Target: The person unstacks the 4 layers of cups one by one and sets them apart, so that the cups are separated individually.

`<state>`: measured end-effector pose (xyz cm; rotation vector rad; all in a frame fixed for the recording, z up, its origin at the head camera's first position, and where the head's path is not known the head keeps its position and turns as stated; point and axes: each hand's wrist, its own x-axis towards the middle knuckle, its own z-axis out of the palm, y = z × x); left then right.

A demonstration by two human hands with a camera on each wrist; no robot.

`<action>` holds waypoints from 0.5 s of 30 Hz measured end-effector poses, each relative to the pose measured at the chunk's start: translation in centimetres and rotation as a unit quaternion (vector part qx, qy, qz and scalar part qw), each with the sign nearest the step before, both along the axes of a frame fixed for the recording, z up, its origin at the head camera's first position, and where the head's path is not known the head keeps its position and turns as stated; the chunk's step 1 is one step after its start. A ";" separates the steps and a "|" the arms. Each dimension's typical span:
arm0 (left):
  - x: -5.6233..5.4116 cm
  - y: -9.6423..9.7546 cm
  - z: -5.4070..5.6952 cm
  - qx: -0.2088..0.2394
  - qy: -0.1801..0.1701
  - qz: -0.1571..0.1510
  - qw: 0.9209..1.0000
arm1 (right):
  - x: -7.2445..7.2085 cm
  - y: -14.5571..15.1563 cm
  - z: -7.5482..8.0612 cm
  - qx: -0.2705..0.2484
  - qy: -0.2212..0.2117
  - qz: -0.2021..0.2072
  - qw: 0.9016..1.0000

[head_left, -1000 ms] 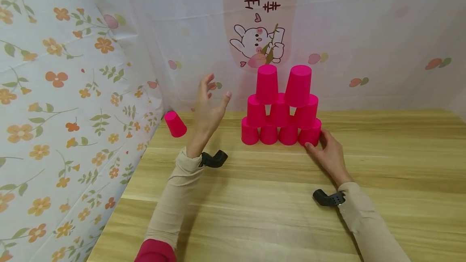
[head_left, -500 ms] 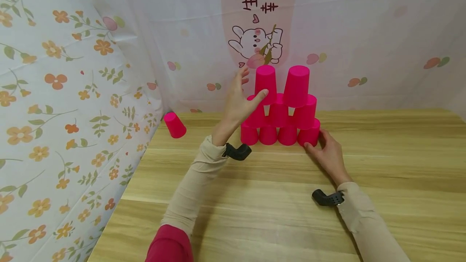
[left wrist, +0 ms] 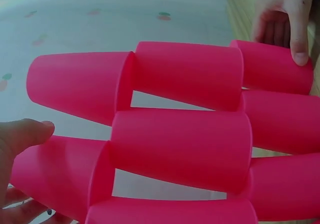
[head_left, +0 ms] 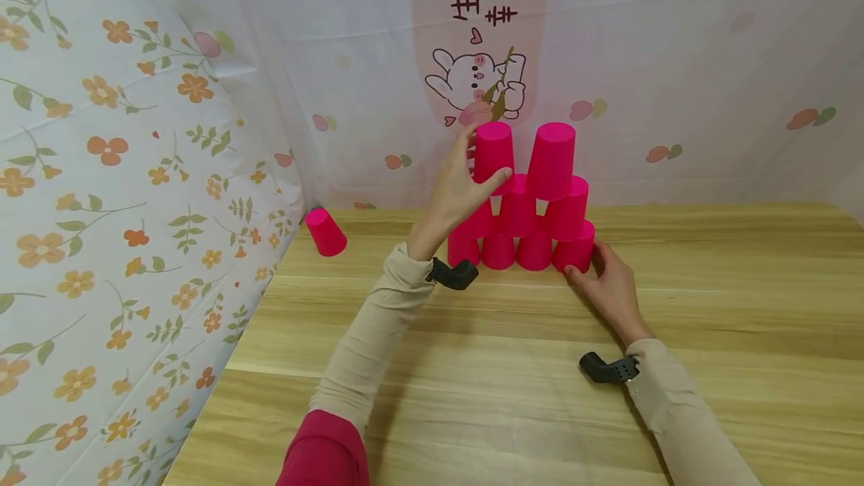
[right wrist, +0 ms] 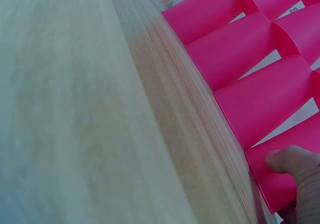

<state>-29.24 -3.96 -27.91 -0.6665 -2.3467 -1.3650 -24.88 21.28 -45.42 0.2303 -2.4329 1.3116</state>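
Bright pink cups, all upside down, form a tiered stack on the wooden table. Two cups make its top tier, with a gap between them. My left hand grips the top-left cup, thumb on the near side and fingers behind; the left wrist view shows the thumb against this cup. Low on the other side, my right hand holds the bottom-right cup between thumb and fingers. In the right wrist view the thumb lies on that cup. The top-right cup stands untouched.
One more pink cup stands upside down at the table's left edge. Behind the stack hangs a white printed curtain, and a floral curtain runs along the left. The wooden table extends toward me.
My left hand has moved right from beside the stack to the top-left cup and now grips it. The right hand stays on the bottom-right cup.
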 end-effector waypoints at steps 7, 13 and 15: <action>-0.4 0.1 -0.4 0.023 -0.003 0.003 1.000 | 0.0 0.1 -0.1 0.002 0.008 0.003 1.000; -0.4 -0.2 -0.4 0.050 0.020 0.004 0.999 | 0.0 -0.1 0.0 0.004 0.011 0.003 1.000; -0.4 -0.4 -0.2 0.051 0.030 0.008 0.998 | 0.0 0.0 -0.1 0.005 0.010 0.002 1.000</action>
